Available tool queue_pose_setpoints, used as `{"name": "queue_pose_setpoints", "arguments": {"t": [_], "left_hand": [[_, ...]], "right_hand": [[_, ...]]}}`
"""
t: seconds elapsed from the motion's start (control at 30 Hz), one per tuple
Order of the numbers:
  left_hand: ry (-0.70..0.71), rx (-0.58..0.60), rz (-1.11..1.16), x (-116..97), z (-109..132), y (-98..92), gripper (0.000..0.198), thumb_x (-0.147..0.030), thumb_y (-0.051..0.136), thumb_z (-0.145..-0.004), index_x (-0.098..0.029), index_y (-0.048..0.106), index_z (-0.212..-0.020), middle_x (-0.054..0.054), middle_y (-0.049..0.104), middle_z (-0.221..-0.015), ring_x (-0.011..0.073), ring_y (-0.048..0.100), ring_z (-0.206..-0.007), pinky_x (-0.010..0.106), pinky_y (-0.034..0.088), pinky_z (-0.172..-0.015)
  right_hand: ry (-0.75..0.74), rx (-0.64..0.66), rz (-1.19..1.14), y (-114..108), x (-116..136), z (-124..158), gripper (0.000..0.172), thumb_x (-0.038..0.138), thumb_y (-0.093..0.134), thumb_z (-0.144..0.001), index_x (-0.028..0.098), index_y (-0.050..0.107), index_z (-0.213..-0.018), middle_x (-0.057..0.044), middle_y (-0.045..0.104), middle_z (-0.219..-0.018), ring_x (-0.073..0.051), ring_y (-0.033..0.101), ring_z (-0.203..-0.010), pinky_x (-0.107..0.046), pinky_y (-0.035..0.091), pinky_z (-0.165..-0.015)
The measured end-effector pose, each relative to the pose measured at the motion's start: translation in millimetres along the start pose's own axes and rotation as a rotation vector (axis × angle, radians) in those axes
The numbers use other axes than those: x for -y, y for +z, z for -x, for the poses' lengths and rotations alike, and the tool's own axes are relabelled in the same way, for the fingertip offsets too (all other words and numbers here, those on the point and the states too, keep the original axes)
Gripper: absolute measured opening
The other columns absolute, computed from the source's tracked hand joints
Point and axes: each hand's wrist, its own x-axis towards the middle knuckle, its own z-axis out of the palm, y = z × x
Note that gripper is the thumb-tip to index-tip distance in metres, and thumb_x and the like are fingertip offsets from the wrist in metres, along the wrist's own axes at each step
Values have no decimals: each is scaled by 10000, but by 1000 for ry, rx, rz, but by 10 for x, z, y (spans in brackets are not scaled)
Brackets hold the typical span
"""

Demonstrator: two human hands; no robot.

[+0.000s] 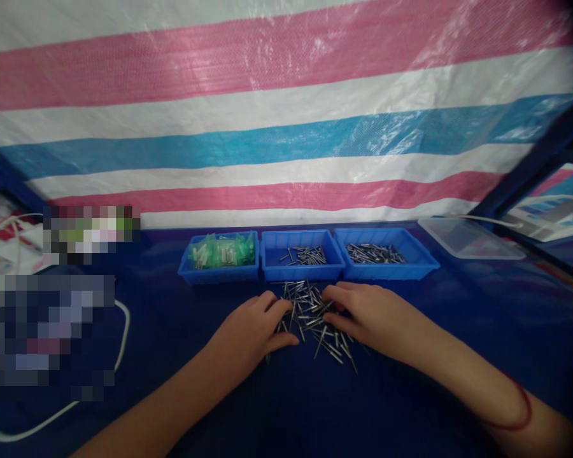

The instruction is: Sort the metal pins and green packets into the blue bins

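A loose pile of thin metal pins (308,308), some with a thicker sleeve at one end, lies on the dark blue tabletop between my hands. At the pile's left edge is my left hand (255,324), fingers curved, thumb and forefinger apart. My right hand (372,312) touches the pile from the right, its thumb apart from the bent forefinger. No pin is clearly gripped in either hand, though some fingertips are hidden among the pins.
Behind the pile stand three blue bins: the left bin (218,275) with green-tinted plastic packets, the middle bin (303,273) and right bin (394,272) with pins. A clear plastic lid (472,238) lies far right. A white cable (124,331) loops at left. Striped sheeting (267,146) hangs behind.
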Motion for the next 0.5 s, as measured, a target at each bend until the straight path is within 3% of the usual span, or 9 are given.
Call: {"name": "queue_pose_setpoints", "arguments": {"t": [0.2, 0.5], "left_hand": [[39, -108, 126, 21, -10, 57, 351, -347, 640, -840, -183, 571, -1142, 60, 591, -1054, 200, 600, -947, 323, 497, -843], [9, -266, 228, -19, 3, 85, 293, -339, 563, -893, -192, 594, -1144, 64, 616, -1060, 204, 574, -983, 344, 462, -875]], "right_hand": [[-32, -102, -84, 10, -10, -26, 86, 208, 549, -861, 221, 634, -857, -21, 646, -806, -168, 637, -717, -284, 460, -639], [-75, -255, -317, 14, 82, -56, 210, 193, 522, -889, 232, 692, -1006, -34, 712, -966, -172, 673, -837, -308, 518, -780]]}}
